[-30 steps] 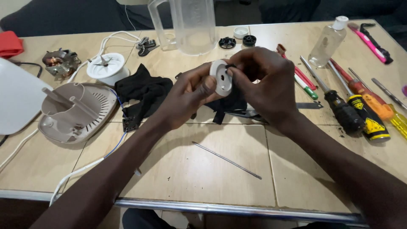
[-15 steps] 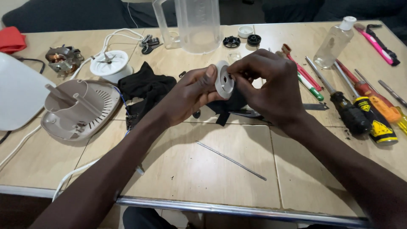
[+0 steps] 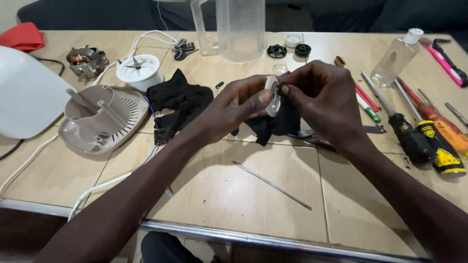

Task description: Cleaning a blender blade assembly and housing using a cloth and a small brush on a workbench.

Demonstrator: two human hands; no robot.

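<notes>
Over the desk (image 3: 146,195) centre: both hands pinched a small white disc.
Left hand (image 3: 234,104) fingers closed on disc (image 3: 273,95) rim; right hand (image 3: 321,97) fingers closed on its other side, black cloth (image 3: 273,124) hanging beneath. Disc stood edge-on, long axis near vertical, faces pointing left-right. Best done gripping the rim steadily while wiping gently.

White disc (image 3: 273,95), black cloth (image 3: 275,122), red rag (image 3: 24,36), pink tool (image 3: 444,61).

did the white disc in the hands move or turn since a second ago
Yes. The white disc, earlier facing the camera, now stands edge-on between left hand and right hand, in much the same spot below the jug.
</notes>
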